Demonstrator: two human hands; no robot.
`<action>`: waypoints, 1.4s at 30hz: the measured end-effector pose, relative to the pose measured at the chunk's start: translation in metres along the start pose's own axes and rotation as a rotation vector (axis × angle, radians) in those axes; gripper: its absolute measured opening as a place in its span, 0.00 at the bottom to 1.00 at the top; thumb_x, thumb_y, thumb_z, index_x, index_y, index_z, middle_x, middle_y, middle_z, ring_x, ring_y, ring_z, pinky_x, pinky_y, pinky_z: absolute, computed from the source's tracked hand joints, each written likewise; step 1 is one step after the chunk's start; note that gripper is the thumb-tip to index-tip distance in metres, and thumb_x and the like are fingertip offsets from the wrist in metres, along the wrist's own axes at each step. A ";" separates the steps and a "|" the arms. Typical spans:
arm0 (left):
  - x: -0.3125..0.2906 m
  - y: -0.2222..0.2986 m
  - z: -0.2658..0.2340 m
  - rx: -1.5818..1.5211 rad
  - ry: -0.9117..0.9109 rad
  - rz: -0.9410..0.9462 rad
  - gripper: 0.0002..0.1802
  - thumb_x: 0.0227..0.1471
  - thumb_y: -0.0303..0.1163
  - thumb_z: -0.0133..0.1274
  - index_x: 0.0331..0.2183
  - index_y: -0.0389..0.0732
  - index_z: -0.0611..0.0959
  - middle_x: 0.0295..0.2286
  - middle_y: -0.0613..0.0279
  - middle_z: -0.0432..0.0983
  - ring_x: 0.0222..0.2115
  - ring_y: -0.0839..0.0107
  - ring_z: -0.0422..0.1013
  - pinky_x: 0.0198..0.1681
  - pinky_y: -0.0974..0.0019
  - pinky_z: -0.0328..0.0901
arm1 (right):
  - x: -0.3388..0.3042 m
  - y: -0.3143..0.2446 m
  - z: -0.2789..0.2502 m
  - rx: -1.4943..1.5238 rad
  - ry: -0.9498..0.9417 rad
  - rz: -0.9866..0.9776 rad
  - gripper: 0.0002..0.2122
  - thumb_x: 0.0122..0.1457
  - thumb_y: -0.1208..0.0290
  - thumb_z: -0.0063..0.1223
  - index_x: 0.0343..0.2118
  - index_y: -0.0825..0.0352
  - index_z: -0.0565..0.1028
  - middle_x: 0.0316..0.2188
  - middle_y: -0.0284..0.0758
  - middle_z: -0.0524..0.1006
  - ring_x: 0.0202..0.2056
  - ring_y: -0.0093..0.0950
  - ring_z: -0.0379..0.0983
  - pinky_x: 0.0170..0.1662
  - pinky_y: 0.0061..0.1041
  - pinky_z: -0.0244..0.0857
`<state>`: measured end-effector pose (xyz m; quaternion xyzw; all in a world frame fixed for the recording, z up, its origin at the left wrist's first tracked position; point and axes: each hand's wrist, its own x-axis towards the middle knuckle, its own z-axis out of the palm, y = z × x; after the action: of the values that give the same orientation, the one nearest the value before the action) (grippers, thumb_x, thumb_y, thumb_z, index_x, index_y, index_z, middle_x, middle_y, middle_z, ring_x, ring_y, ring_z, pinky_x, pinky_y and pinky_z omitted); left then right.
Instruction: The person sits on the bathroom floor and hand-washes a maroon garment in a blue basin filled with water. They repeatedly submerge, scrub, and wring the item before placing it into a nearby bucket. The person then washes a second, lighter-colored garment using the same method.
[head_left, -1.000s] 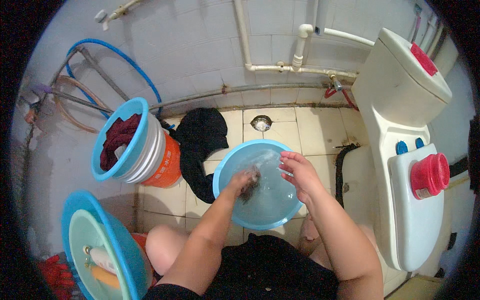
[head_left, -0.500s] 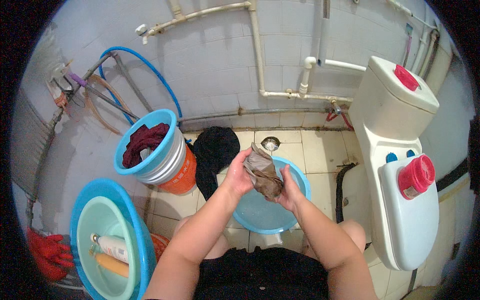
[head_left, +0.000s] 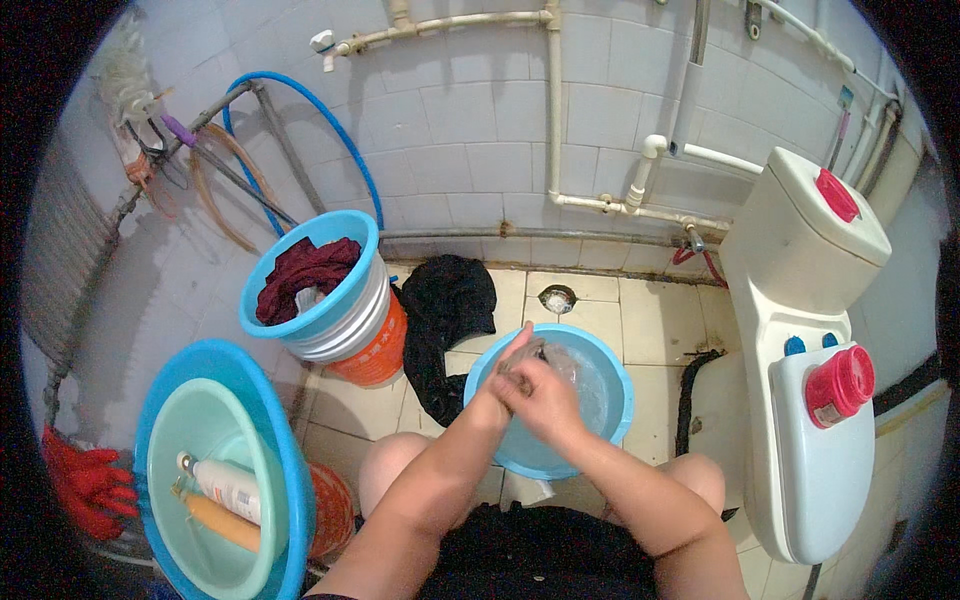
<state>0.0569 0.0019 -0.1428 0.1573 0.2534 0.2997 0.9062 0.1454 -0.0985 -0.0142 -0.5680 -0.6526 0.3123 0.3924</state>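
Over the light blue basin (head_left: pixel 595 440) of water, my two hands are pressed together. My right hand (head_left: pixel 543 395) is closed and lies across my left hand (head_left: pixel 503 372). Between them is a thin, wet grey-brown cloth (head_left: pixel 540 353), mostly hidden by the fingers. Part of it seems to hang toward the water, though its lower edge is hard to make out. My left hand's thumb or finger points up along the cloth.
Left of the basin, a black garment (head_left: pixel 450 300) lies on the tiles beside a bucket (head_left: pixel 380 345) holding dark red cloth (head_left: pixel 310 275). Nearer, a pale green basin (head_left: pixel 165 440) with bottles sits inside a larger blue one (head_left: pixel 185 365). A toilet (head_left: pixel 800 230) stands right, with a red tub (head_left: pixel 840 385) on its lid.
My hands have come together, and the right has crossed over the left. The cloth, spread between both hands before, is now bunched and largely covered. The view has tilted and shifted slightly.
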 end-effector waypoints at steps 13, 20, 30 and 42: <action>0.002 -0.070 0.052 -0.196 0.226 0.191 0.23 0.57 0.49 0.35 0.43 0.43 0.73 0.38 0.59 0.73 0.39 0.62 0.69 0.44 0.54 0.65 | 0.036 0.117 -0.008 -0.398 0.153 0.467 0.20 0.58 0.52 0.37 0.29 0.67 0.73 0.29 0.47 0.75 0.33 0.47 0.72 0.38 0.45 0.63; 0.032 -0.045 -0.022 0.063 0.679 0.098 0.22 0.53 0.42 0.43 0.46 0.39 0.71 0.46 0.53 0.66 0.47 0.60 0.64 0.48 0.57 0.61 | 0.029 0.262 -0.003 -0.078 0.171 0.820 0.24 0.53 0.54 0.49 0.44 0.70 0.69 0.40 0.48 0.71 0.42 0.43 0.69 0.44 0.38 0.62; 0.058 -0.094 -0.155 1.458 0.939 0.074 0.26 0.50 0.39 0.44 0.50 0.38 0.68 0.51 0.44 0.59 0.51 0.48 0.58 0.53 0.53 0.54 | -0.001 0.281 0.068 -0.817 -0.321 0.642 0.45 0.43 0.55 0.61 0.61 0.48 0.44 0.62 0.37 0.39 0.62 0.43 0.34 0.54 0.56 0.46; 0.049 -0.079 -0.059 0.342 0.788 -0.150 0.41 0.51 0.63 0.35 0.54 0.39 0.61 0.52 0.51 0.59 0.51 0.55 0.59 0.57 0.55 0.48 | 0.032 0.209 0.033 0.193 -0.269 0.626 0.19 0.41 0.76 0.50 0.41 0.67 0.72 0.29 0.35 0.76 0.31 0.25 0.72 0.36 0.23 0.65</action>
<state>0.0949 -0.0206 -0.2442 0.1601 0.6366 0.2240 0.7204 0.2193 -0.0325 -0.2043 -0.6546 -0.4603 0.5497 0.2397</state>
